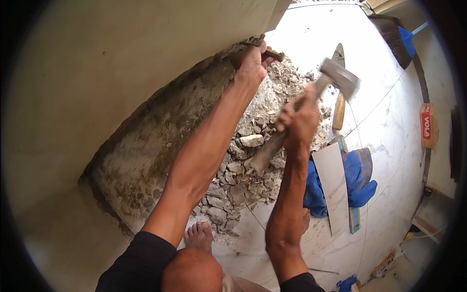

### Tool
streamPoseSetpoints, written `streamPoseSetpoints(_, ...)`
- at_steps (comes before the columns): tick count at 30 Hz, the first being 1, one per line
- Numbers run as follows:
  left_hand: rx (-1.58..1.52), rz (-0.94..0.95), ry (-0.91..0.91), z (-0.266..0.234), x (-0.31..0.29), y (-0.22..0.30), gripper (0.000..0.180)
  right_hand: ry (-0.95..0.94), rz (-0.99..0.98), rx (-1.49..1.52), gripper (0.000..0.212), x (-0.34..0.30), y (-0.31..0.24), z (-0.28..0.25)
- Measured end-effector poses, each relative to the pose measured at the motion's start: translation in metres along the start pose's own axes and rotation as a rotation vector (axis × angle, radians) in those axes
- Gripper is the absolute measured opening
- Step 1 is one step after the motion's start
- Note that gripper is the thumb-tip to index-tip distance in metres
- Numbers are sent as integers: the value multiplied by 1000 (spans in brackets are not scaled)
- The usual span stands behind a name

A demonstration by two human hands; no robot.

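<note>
My left hand [252, 62] is closed round a chisel [275, 54], whose blunt end points right while its tip is hidden by the wall's lower edge. In my right hand [302, 117] is a hammer [339, 77], gripped by its handle, the head raised to the right of the chisel and blurred by motion. Below and between my arms lies broken rubble [238, 170] of grey chunks and grit. The rough bare strip [160, 141] along the wall foot is dark and stained.
A trowel [339, 104] lies on the white tiled floor [384, 131]. Right of my forearm, a tile strip [332, 187] rests over blue cloth [361, 177]. A broom [400, 41] and a small box [428, 126] stand by the right wall. The wall [121, 58] bounds the left side.
</note>
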State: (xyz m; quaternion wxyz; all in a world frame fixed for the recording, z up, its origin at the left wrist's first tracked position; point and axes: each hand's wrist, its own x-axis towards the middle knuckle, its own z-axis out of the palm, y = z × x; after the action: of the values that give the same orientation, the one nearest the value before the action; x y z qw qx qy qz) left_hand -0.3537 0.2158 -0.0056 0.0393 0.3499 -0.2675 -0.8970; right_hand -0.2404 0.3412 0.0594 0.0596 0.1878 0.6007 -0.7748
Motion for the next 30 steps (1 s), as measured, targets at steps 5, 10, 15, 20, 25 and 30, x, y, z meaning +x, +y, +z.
streamPoseSetpoints(5,-38,-23,1,8,4,-9,18,-2,-251,42,39,5,35,9)
streamPoseSetpoints(10,1,2,63,0,2,-6,18,10,51,-37,42,4,3,0)
streamPoseSetpoints(15,-30,-13,53,6,-1,-9,22,49,96,-74,41,1,20,16)
streamPoseSetpoints(20,-17,-2,22,-14,12,-6,27,-80,251,-77,38,-5,0,-2)
streamPoseSetpoints(25,226,-61,11,-36,-22,-12,14,-29,259,-346,38,-8,-61,-24)
streamPoseSetpoints(30,696,-95,-234,-64,-87,17,10,-260,-77,-1239,40,-35,-167,-51)
